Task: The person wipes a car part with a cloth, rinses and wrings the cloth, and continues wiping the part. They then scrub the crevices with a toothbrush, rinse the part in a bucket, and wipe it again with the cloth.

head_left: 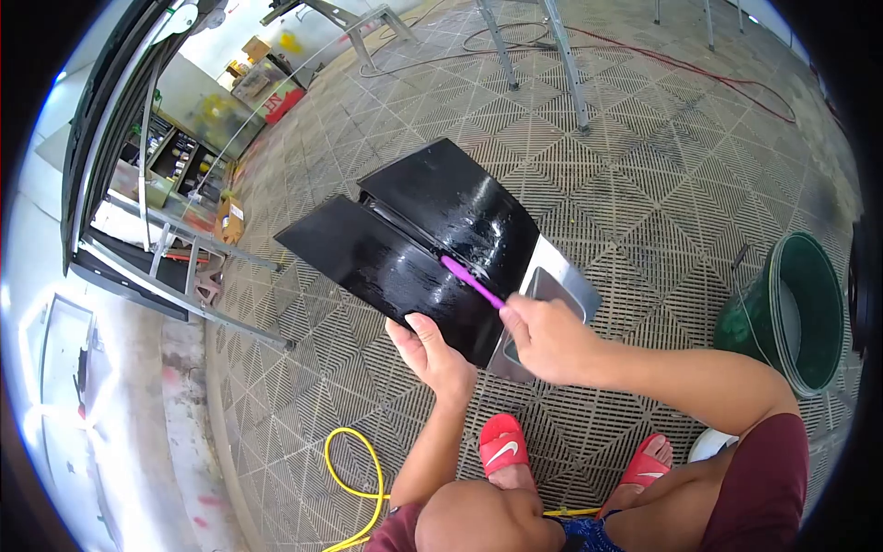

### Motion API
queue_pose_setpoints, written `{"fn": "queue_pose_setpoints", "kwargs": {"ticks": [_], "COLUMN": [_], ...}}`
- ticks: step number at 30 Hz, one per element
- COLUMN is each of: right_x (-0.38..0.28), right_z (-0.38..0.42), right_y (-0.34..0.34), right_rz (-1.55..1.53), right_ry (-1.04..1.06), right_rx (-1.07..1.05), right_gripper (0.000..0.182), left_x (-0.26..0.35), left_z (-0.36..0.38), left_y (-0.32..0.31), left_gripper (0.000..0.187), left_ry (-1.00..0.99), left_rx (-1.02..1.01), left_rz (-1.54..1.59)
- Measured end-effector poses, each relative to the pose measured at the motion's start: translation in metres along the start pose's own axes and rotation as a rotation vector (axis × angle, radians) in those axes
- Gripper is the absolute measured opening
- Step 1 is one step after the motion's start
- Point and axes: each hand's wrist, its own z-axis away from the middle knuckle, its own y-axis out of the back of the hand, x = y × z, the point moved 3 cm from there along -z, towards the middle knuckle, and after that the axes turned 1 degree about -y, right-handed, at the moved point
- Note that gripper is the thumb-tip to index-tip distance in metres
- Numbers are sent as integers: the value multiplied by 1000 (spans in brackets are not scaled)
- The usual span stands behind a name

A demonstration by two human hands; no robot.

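A wet, glossy black panel (354, 248), split by a lengthwise groove and silver at its near right end, is tilted in front of me above the floor. My left hand (438, 361) grips its lower edge, thumb up along the side and the other fingers partly hidden. In my right hand (552, 340) is a purple toothbrush (474, 281), held by its handle with the fingers wrapped round it. The brush head lies at the groove near the panel's middle. Wet streaks and white suds or glare show on the black surface around it.
A green bucket (736, 317) of greyish liquid stands at my right. A yellow hose (379, 469) curls by my red sandals (504, 442). Metal stand legs (563, 64) and a red hose (699, 69) are ahead; a large frame (138, 156) stands left. The floor is patterned grating.
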Motion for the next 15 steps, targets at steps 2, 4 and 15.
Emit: {"fn": "queue_pose_setpoints", "kwargs": {"ticks": [2, 4, 15], "right_x": [10, -1, -14], "right_z": [-5, 0, -2], "right_y": [-3, 16, 49], "right_rz": [-145, -618, 367], "right_ry": [160, -539, -63], "right_rx": [15, -644, -183], "right_gripper": [32, 36, 31], "left_x": [-4, -11, 4], "left_z": [-5, -4, -9], "left_y": [9, 23, 13], "left_gripper": [32, 32, 34], "left_ry": [-34, -102, -171], "left_rx": [-47, -65, -218], "left_rz": [10, -92, -166]}}
